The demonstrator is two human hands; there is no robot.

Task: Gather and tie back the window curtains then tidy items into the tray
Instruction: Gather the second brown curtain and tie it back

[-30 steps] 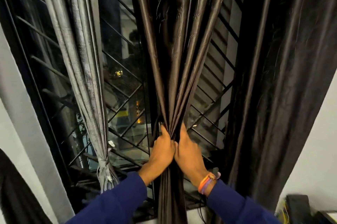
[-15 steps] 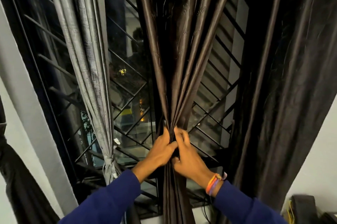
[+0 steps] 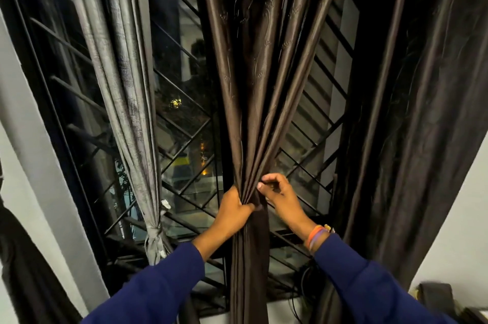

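A dark brown satin curtain (image 3: 261, 65) hangs in the middle of the window, bunched into a narrow bundle at waist height. My left hand (image 3: 233, 211) grips that bundle from the left, fingers wrapped round the folds. My right hand (image 3: 280, 193) is at the bundle's right side with fingers curled, its fingertips pinching the outer fold just above the left hand. A grey curtain (image 3: 124, 91) to the left is gathered and knotted with a tie (image 3: 154, 235) near its lower end. No tray is in view.
A black metal window grille (image 3: 184, 123) with glass stands behind the curtains. A wider dark curtain (image 3: 412, 112) hangs at the right against a white wall. Dark objects (image 3: 435, 297) and a cable lie at the lower right. Another dark cloth hangs at the far left.
My right hand has come off its full grip on the bundle and shifted up and right, now pinching the outer fold. The left hand keeps its grip. The camera has tilted slightly.
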